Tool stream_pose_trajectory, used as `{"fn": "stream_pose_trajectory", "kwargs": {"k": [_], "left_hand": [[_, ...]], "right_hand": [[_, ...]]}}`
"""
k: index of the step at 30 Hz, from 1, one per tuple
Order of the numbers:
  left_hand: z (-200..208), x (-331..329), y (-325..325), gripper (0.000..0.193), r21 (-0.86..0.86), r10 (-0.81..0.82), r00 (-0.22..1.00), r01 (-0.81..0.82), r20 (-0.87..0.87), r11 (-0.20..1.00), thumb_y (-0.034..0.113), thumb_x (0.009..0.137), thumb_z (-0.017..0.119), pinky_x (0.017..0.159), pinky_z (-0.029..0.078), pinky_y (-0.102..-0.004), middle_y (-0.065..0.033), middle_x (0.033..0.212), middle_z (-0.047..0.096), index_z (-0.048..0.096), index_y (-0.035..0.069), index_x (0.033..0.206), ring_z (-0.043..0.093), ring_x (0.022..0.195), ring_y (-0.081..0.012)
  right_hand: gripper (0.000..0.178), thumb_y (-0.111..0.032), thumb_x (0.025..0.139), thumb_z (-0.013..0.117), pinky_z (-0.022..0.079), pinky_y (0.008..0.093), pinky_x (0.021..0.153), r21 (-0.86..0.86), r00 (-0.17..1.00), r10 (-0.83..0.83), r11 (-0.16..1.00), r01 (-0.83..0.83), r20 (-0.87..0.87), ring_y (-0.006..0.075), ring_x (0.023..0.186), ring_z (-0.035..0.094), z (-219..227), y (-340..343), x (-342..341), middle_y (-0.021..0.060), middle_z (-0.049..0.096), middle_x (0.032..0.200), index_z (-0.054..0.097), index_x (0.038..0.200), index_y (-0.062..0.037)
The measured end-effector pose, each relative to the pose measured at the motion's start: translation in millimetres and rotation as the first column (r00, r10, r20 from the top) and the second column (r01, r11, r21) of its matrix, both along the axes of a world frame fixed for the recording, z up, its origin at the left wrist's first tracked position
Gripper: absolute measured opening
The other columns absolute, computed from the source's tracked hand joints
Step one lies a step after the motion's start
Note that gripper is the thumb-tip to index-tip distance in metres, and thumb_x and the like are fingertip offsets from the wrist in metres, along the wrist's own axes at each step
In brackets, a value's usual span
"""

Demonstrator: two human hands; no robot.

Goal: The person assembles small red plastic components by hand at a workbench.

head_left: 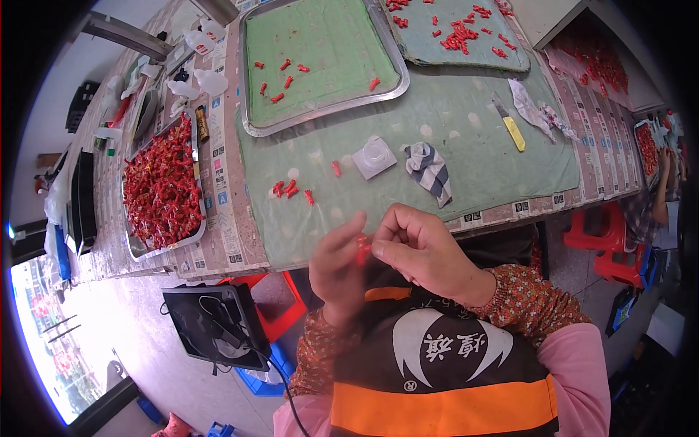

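Note:
My left hand (336, 271), smeared by motion, holds a small red moulded piece (362, 250) near its fingertips, just beyond the table's front edge. Close beside that piece is my right hand (426, 255), with thumb and forefinger pinched together; whatever may be between them is hidden. On the green cloth (466, 171) ahead lie a few loose red pieces (292, 189). A small white square block with a round top (374, 157) sits there too, next to a crumpled striped rag (429, 173).
A metal tray (138, 251) heaped with red pieces stands at left. Farther back are a green-lined tray (313, 44) and a cloth-covered board (466, 58) with scattered red pieces. A yellow-handled knife (512, 130) lies at right. Another person's hand (664, 162) shows at far right.

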State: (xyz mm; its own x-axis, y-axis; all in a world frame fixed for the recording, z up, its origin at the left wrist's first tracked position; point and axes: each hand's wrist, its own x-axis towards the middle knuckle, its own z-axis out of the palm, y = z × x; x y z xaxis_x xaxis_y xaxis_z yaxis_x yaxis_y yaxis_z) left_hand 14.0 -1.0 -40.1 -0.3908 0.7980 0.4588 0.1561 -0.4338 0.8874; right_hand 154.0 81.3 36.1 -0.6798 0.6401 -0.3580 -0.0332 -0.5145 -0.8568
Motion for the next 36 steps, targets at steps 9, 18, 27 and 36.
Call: {"fn": "stream_pose_trajectory", "kwargs": {"k": [9,18,27,36], "left_hand": [[3,-16,7,0.024,0.096,0.038,0.917,0.000,-0.397,0.995,-0.008,0.082,0.070,0.084,0.060,-0.0421,-0.0278,0.112,0.067,0.058,-0.001,0.101,0.068,0.106,-0.0419],[6,-27,12,0.024,0.092,-0.029,0.810,0.103,-0.586,0.990,-0.006,0.077,0.071,0.078,0.061,-0.0395,-0.0224,0.107,0.071,0.061,0.001,0.097,0.070,0.101,-0.0394],[6,-32,15,0.023,0.093,-0.038,0.745,0.133,-0.666,0.987,-0.004,0.078,0.069,0.073,0.061,-0.0365,-0.0201,0.109,0.071,0.061,0.002,0.098,0.071,0.101,-0.0383],[5,-34,15,0.021,0.096,-0.038,0.721,0.145,-0.692,0.985,-0.003,0.079,0.068,0.071,0.061,-0.0357,-0.0202,0.109,0.071,0.061,0.002,0.099,0.071,0.099,-0.0374]], "right_hand": [[0.012,-0.008,0.093,0.065,0.037,0.0184,0.044,0.056,0.994,0.074,0.995,-0.079,0.083,0.0015,0.055,0.047,-4,12,8,-0.0017,0.056,0.074,0.055,0.089,-0.0028],[0.013,-0.005,0.084,0.068,0.042,0.0270,0.055,0.074,0.973,0.111,0.989,-0.128,0.201,0.0070,0.063,0.052,-8,20,12,0.0024,0.059,0.068,0.058,0.078,0.0009],[0.012,-0.004,0.081,0.068,0.041,0.0281,0.053,0.074,0.966,0.096,0.990,-0.117,0.240,0.0085,0.062,0.053,-13,21,9,0.0039,0.059,0.065,0.059,0.077,0.0015],[0.012,-0.004,0.080,0.068,0.041,0.0286,0.053,0.080,0.965,0.089,0.990,-0.112,0.248,0.0086,0.061,0.052,-16,21,8,0.0044,0.060,0.065,0.059,0.075,0.0015]]}}
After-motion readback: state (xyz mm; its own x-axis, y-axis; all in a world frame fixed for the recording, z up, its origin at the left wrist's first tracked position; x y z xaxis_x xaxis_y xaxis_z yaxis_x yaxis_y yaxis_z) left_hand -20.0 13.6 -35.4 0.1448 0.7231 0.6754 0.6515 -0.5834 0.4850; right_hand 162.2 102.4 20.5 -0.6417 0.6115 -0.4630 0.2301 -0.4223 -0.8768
